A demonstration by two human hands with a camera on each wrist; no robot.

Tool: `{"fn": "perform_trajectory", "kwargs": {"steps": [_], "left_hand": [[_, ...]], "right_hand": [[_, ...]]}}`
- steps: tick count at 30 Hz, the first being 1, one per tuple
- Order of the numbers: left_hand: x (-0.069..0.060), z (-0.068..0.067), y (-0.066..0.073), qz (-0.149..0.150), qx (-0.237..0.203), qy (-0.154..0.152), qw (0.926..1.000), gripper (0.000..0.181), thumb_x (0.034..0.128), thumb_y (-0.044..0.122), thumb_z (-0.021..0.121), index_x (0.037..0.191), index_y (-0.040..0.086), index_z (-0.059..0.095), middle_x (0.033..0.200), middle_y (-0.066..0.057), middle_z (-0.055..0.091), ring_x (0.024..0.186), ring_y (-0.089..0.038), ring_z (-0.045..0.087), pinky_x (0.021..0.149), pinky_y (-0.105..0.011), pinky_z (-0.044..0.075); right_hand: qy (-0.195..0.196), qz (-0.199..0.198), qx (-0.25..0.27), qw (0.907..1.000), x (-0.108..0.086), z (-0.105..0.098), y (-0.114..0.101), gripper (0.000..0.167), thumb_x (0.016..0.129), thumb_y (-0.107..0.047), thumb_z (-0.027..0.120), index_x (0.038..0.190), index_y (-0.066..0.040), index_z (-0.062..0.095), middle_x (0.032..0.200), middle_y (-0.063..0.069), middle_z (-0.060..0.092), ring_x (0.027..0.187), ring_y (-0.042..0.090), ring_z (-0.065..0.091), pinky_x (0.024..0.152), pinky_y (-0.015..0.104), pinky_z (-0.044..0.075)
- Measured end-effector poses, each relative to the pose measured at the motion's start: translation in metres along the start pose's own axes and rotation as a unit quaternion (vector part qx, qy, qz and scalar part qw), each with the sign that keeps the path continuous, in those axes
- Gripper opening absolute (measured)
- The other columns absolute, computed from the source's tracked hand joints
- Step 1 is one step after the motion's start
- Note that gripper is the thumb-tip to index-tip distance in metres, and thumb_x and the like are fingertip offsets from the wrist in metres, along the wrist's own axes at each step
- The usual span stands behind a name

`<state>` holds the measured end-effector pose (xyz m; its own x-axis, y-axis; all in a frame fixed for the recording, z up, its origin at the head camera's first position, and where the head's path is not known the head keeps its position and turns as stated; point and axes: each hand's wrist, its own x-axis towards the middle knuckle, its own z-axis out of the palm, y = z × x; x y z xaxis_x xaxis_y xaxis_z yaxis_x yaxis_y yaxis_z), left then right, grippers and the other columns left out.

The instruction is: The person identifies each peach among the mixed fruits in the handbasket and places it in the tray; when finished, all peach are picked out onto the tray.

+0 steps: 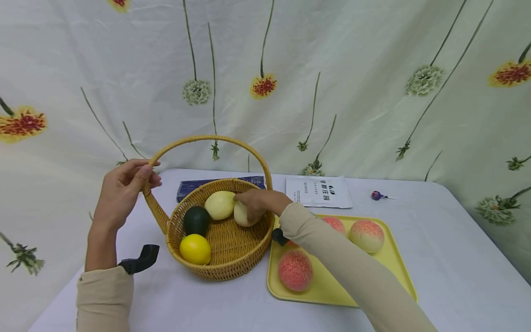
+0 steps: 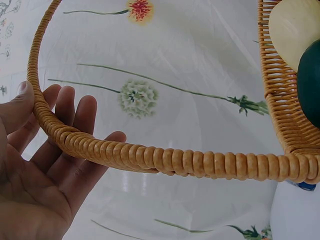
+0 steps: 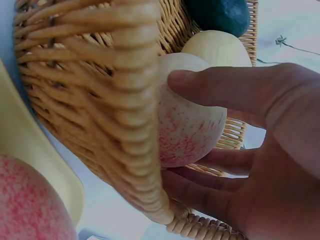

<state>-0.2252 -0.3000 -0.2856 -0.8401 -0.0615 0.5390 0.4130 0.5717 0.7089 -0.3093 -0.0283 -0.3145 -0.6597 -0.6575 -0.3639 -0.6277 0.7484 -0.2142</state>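
Note:
A round wicker basket [image 1: 224, 272] stands on the table, tilted toward me. My left hand [image 1: 120, 191] holds its tall handle [image 2: 165, 162] on the left side, thumb on one side and fingers behind. Inside the basket, my right hand [image 1: 261, 203] grips a pale peach with pink speckles [image 3: 192, 125] near the right wall, thumb on top and fingers beneath. Beside that peach lies a pale yellow fruit [image 1: 220, 205]. A dark green fruit [image 1: 197, 221] and a yellow lemon [image 1: 195, 249] sit along the basket's left side.
Right of the basket lies a yellow tray [image 1: 398, 272] with several pink peaches [image 1: 295, 270], partly hidden by my right forearm. Behind are a dark blue packet [image 1: 199, 186], a white packet [image 1: 317, 191] and a lollipop [image 1: 376, 195]. A flowered cloth [image 1: 356, 115] hangs at the back.

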Motion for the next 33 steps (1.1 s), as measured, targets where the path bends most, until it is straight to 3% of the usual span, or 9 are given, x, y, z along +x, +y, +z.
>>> {"fn": "perform_trajectory", "kwargs": {"steps": [7,14,25,33], "left_hand": [[0.0,0.0,0.0,0.0,-0.004,-0.002,1.0,0.028,0.0998,0.02,0.051,0.119,0.003,0.061,0.082,0.007,0.065,0.078,-0.006,0.064,0.073,-0.012,0.052],[0.0,0.0,0.0,-0.001,-0.004,-0.002,1.0,0.029,0.0997,0.021,0.051,0.12,0.002,0.061,0.082,0.006,0.066,0.078,-0.006,0.064,0.073,-0.012,0.051],[0.0,0.0,0.001,-0.002,-0.002,-0.001,1.0,0.029,0.0999,0.023,0.05,0.119,0.003,0.061,0.083,0.005,0.065,0.079,-0.007,0.064,0.074,-0.012,0.052],[0.0,0.0,0.002,-0.005,-0.002,0.0,1.0,0.029,0.1,0.021,0.05,0.12,0.003,0.06,0.084,0.006,0.065,0.079,-0.006,0.065,0.074,-0.012,0.051]], "right_hand": [[0.015,-0.003,-0.011,0.9998,-0.005,0.001,0.0,0.062,0.088,-0.02,0.07,0.142,-0.012,0.04,0.131,0.014,0.047,0.111,0.02,0.049,0.087,0.031,0.045],[0.022,-0.006,0.011,0.9997,-0.006,0.002,0.002,0.059,0.086,-0.022,0.072,0.135,-0.007,0.045,0.128,0.016,0.044,0.107,0.02,0.05,0.088,0.031,0.045],[0.037,-0.051,0.031,0.9976,-0.009,0.009,0.006,0.062,0.082,-0.018,0.075,0.134,-0.007,0.043,0.12,0.01,0.057,0.104,0.018,0.055,0.085,0.029,0.046],[0.052,-0.069,0.055,0.9948,-0.015,0.015,0.011,0.066,0.081,-0.021,0.075,0.138,-0.014,0.043,0.126,0.013,0.046,0.107,0.02,0.051,0.087,0.032,0.046]]}}
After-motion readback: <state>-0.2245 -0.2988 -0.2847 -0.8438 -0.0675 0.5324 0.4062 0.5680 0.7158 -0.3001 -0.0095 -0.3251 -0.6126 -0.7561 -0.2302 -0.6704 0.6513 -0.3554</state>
